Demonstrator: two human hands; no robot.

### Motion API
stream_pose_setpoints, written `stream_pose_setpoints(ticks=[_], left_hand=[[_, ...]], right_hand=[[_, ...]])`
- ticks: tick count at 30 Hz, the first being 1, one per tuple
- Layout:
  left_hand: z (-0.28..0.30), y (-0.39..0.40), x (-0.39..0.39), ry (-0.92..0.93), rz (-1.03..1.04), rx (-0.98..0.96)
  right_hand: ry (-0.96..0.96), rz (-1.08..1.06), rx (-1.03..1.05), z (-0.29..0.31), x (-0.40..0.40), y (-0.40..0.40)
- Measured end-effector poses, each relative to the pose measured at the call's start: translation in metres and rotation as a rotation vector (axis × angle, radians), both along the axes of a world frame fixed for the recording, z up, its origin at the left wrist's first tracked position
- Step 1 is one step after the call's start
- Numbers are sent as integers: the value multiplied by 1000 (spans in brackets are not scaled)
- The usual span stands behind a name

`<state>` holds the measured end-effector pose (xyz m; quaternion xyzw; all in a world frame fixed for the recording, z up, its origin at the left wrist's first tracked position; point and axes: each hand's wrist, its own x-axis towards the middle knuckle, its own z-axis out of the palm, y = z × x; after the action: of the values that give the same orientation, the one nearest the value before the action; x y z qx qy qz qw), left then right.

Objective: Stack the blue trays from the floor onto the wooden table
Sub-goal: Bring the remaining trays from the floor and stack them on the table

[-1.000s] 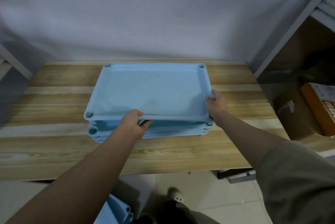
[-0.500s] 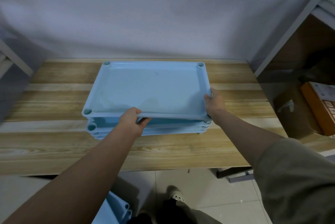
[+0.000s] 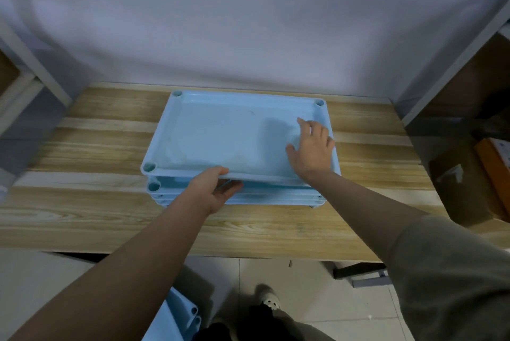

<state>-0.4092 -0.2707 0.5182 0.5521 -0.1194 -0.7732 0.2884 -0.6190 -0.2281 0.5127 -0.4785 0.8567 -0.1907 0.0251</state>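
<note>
Blue trays on the floor, at least two rims showing, lie at the bottom edge of the frame. Higher up, the left hand grips the near edge of the top tray, its long side left-right, above about three stacked trays on the desk. The right hand rests flat inside it.

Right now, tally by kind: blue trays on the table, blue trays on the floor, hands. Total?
Blue trays on the wooden table: 3 told apart, the top tray plus the lower trays, whose rims blur, so maybe more
Floor trays: 2 visible, cut off by the frame
Hands: 2, left hand and right hand
Total: at least 7
</note>
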Motion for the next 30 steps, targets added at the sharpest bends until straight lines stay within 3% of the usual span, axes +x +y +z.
stream_pose_setpoints(ticks=[4, 7, 13, 16, 21, 30], left_hand=[[0, -2, 28, -76, -74, -39], [-2, -12, 61, -234, -112, -79], [-3, -32, 115, -494, 176, -140], [-5, -39, 127, -535, 139, -114], [-4, -46, 133, -418, 23, -117], [-15, -54, 144, -440, -77, -182]], right_hand=[[-42, 303, 27, 7, 43, -17], [-93, 465, 104, 7, 76, -29], [-192, 674, 267, 5, 137, -45], [-151, 723, 306, 6, 157, -51], [-86, 735, 263, 7, 173, -54], [-149, 665, 256, 7, 179, -51]])
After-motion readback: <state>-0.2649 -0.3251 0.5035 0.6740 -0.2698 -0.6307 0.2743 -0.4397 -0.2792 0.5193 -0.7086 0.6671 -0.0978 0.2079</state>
